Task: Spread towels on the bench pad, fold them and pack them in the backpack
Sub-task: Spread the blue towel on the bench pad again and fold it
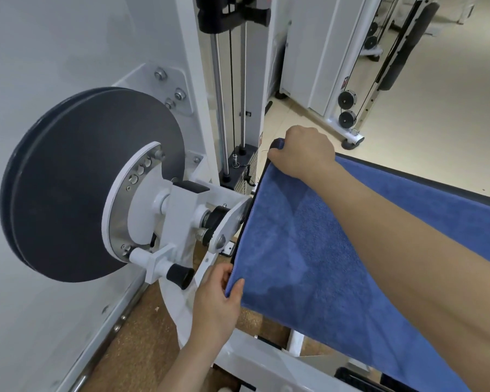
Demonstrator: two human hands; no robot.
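one blue towel (309, 250), two hands gripping corners

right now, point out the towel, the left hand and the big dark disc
towel (309, 250), head view, middle of the blue cloth
left hand (214, 304), head view, back of the hand
disc (77, 176), head view, its flat dark face

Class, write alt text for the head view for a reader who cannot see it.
Two hands hold a blue towel over a bench pad: right hand grips the far corner, left hand pinches the near corner. A white gym machine with a dark disc stands left.
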